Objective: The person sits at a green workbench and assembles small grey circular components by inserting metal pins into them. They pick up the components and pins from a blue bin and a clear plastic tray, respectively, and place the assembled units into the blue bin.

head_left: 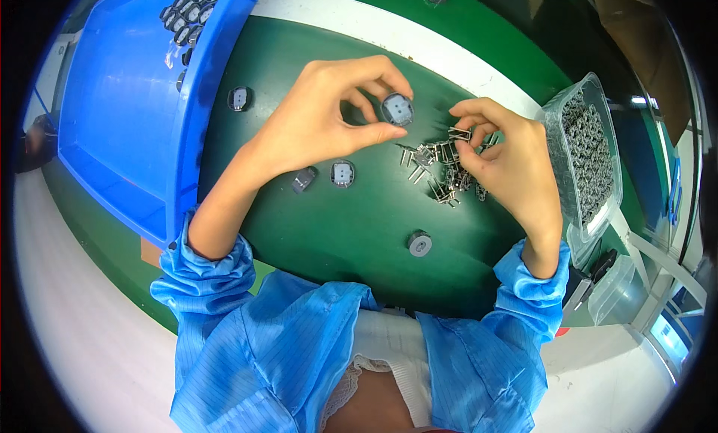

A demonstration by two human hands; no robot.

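At 10 o'clock a blue rectangular plastic bin (123, 145) stands beside my left hand (321, 115), whose thumb and fingertips grip a round black-rimmed part with a pale grey face (398, 110) by its edge, toward 12 o'clock, apparently to leave that face uncovered. At 2 o'clock, my right hand (517, 152) appears closed at the fingertips on a silvery pronged metal piece (459, 134), just above a loose pile of similar metal pieces (441, 167), presumably placed there for short reach. Beyond it, toward 3 o'clock, a clear plastic box (555, 113) holds small silvery parts (585, 152).
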